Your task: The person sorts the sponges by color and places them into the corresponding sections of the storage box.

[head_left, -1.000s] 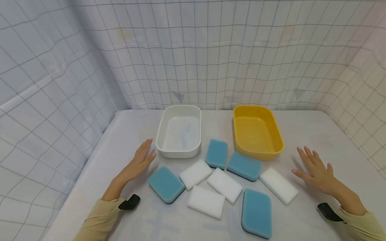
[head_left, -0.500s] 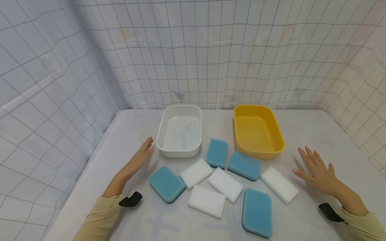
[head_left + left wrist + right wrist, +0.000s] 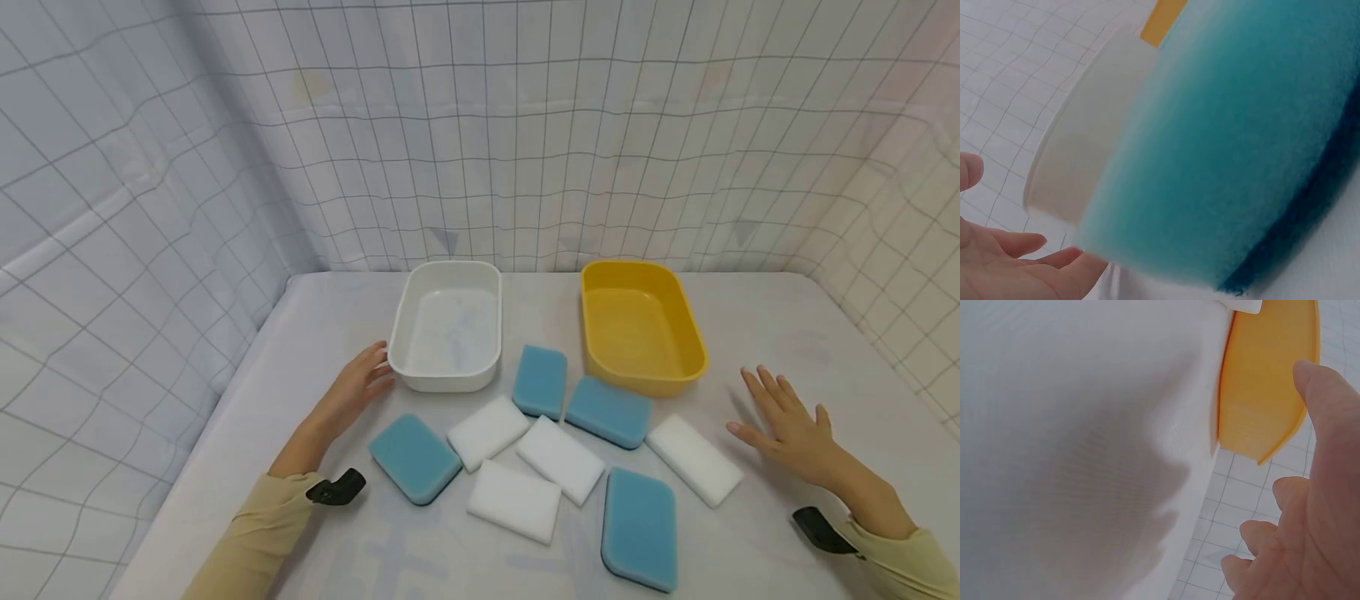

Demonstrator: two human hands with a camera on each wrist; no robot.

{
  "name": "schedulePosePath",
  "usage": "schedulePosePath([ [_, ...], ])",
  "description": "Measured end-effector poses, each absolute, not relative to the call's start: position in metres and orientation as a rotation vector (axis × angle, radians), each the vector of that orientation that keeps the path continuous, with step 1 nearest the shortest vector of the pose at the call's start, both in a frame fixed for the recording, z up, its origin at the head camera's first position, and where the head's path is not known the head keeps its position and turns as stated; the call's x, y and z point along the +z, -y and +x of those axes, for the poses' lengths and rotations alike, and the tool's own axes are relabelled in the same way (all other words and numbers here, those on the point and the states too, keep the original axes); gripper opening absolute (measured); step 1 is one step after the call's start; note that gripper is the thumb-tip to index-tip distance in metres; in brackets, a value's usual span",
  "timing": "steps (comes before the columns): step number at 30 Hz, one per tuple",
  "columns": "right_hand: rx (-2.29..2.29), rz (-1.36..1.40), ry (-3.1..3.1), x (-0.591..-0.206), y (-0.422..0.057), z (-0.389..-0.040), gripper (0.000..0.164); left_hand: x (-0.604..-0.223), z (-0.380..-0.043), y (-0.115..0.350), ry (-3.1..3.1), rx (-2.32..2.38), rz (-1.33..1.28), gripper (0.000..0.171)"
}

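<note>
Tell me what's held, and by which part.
Nothing is held: the left hand is beside the white round-cornered plastic tub, the right hand beside the rightmost white rectangular foam block.

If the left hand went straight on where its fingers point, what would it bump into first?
Probably the white tray: the left hand points at its side. Height is hard to judge, so the hand might pass above it.

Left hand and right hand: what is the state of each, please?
Left hand: open, holding nothing, beside the white plastic tub.
Right hand: open, holding nothing.
</note>
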State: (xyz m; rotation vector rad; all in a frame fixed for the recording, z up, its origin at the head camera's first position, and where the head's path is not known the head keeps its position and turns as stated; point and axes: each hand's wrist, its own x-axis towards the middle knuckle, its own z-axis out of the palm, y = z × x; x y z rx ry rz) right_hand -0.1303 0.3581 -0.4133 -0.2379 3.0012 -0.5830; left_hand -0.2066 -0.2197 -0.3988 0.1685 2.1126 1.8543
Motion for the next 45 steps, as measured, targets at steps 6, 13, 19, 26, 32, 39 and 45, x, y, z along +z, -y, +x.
schedulePosePath([
  [6, -0.573, -0.237, -3.006, -0.414, -0.358, -0.129, 0.085, -0.407, -0.211, 0.219, -2.087, 1.869, 0.194, 0.060],
  [13, -0.564, -0.217, -3.000, -0.416, -0.359, -0.128, 0.085, -0.411, -0.215, 0.212, -2.061, 1.881, 0.241, 0.054],
  [19, -0.607, -0.273, -3.031, -0.417, -0.360, -0.126, 0.085, -0.415, -0.216, 0.209, -2.068, 1.878, 0.235, 0.054],
  [26, -0.620, -0.322, -3.061, -0.418, -0.358, -0.126, 0.084, -0.415, -0.214, 0.208, -2.063, 1.903, 0.198, 0.053],
  [32, -0.625, -0.372, -3.095, -0.418, -0.357, -0.125, 0.084, -0.417, -0.212, 0.207, -2.075, 1.923, 0.157, 0.055],
  [39, -0.696, -0.558, -3.143, -0.421, -0.354, -0.123, 0.082, -0.419, -0.212, 0.210, -2.088, 1.918, 0.173, 0.055],
  [45, -0.737, -0.692, -3.171, -0.420, -0.345, -0.118, 0.085, -0.422, -0.214, 0.212, -2.085, 1.913, 0.208, 0.058],
])
